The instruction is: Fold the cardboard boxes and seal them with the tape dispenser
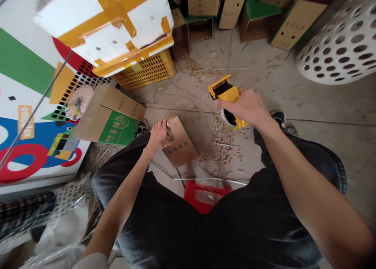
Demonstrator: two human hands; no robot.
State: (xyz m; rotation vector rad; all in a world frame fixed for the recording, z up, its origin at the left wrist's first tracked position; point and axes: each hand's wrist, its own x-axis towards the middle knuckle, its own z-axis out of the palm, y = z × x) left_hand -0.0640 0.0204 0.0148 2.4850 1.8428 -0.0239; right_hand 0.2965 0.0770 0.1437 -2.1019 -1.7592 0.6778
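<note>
My right hand (249,106) is wrapped around a yellow tape dispenser (230,94), held above the floor between my knees. A roll shows in its lower part. On the left, my left hand (159,135) grips the edge of a small cardboard box (182,141) with green edges and rows of green marks. The fingers curl over that edge, with the thumb partly hidden. The box stands tilted near my left shoe (142,127). Beside it is a larger cardboard box (113,118) with a green printed panel.
Wood shavings and thin strips lie scattered on the concrete floor (258,61). A taped white foam box (117,22) rests on a yellow crate (147,73). Several cardboard boxes (204,0) line the back, near a white perforated basket (340,46). A red stool (194,196) shows beneath me.
</note>
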